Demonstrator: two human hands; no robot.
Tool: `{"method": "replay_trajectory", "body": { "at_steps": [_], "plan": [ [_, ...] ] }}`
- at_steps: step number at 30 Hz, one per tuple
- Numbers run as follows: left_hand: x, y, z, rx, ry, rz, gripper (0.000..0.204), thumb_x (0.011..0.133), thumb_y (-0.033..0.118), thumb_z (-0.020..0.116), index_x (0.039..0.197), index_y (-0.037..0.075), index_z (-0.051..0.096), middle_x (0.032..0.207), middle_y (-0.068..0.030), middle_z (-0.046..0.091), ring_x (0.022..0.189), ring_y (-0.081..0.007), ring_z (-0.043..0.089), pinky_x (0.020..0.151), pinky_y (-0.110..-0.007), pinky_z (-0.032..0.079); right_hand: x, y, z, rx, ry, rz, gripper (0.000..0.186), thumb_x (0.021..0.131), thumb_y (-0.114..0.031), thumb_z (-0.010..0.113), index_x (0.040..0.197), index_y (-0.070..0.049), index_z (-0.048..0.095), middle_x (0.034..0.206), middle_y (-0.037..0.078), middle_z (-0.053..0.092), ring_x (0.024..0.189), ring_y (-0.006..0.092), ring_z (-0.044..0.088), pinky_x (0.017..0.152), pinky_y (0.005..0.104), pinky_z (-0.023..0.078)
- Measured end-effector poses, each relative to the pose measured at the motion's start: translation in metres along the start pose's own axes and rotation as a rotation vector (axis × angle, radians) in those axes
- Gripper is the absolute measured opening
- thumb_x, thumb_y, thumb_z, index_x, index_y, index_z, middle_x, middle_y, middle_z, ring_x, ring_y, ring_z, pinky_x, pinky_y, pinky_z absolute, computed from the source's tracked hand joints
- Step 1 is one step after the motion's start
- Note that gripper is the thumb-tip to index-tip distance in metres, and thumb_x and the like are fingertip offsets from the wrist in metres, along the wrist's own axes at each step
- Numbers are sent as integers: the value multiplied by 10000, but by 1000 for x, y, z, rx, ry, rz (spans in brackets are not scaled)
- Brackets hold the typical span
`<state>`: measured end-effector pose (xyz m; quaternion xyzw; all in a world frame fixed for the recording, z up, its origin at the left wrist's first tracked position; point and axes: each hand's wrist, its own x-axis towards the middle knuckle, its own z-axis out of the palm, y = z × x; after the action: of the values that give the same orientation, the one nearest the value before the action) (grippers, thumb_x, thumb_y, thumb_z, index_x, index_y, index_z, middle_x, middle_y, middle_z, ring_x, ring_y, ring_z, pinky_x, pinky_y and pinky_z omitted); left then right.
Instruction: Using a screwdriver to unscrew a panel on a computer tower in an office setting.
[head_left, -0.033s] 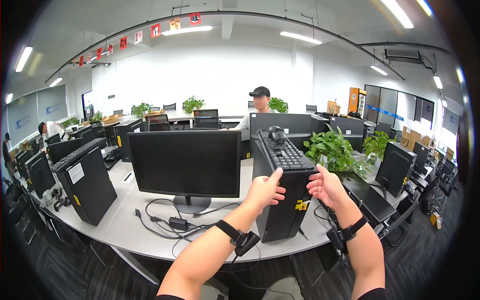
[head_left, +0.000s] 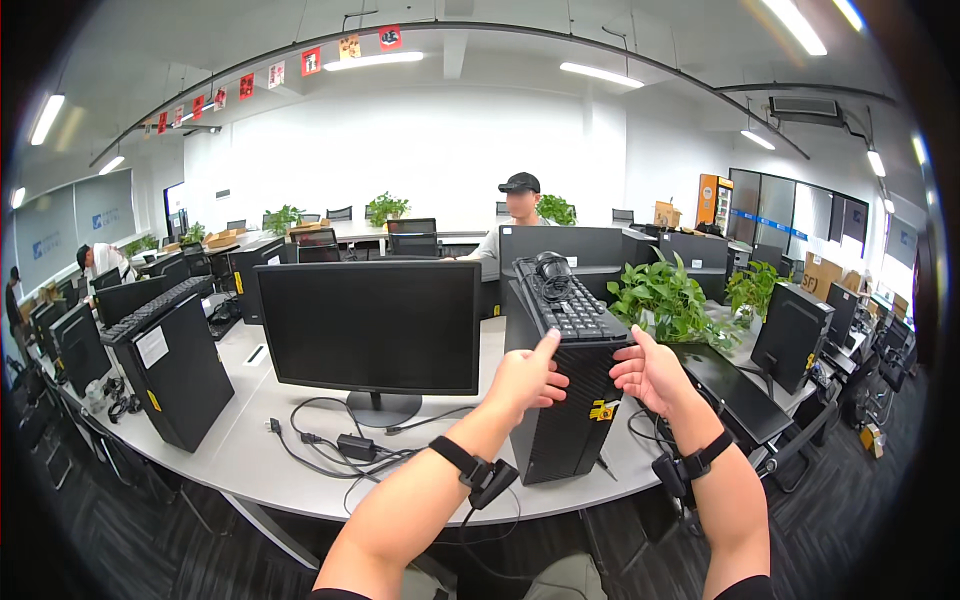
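Note:
My left hand [head_left: 531, 375] is at the upper left of the front face of a black tower computer [head_left: 556, 430], its thumb by the near end of a black keyboard [head_left: 585, 319]. My right hand [head_left: 643, 372] is at the tower's upper right corner, thumb raised beside the keyboard, fingers apart. Both hands are open; I cannot tell whether the fingertips touch. The keyboard lies on top of the upright tower with a coiled-cable mouse [head_left: 553, 275] on it. A black monitor [head_left: 366, 325] stands left of my hands, with cables and a power adapter [head_left: 356, 447] below it.
The desk [head_left: 260, 440] also holds a second tower [head_left: 175, 370] at left, a monitor lying flat [head_left: 730, 395] at right, leafy plants [head_left: 655, 298] and another upright tower [head_left: 790, 335]. A person in a cap [head_left: 518, 205] is behind the partition; another person [head_left: 100, 260] bends at far left.
Both my hands have shifted very slightly upward toward the keyboard's near end. Nothing else has visibly changed.

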<state>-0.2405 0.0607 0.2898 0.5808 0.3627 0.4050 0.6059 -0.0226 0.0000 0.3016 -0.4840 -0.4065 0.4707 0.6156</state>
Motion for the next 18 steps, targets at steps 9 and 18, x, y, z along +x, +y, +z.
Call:
{"method": "replay_trajectory", "body": {
  "at_steps": [9,18],
  "plan": [
    [17,11,-9,15,53,59,374,869,406,593,803,39,572,633,-52,571,516,-117,542,465,-242,419,11,8,29,52,52,25,369,942,-362,541,908,6,532,694,98,604,525,137,566,461,235,454],
    [-17,-1,-7,-350,35,121,325,890,337,619,987,28,589,818,-90,641,661,-179,653,562,-276,510,-18,17,65,103,-78,59,354,885,-362,553,805,-17,546,577,99,593,402,133,506,384,232,376]
  ]
}}
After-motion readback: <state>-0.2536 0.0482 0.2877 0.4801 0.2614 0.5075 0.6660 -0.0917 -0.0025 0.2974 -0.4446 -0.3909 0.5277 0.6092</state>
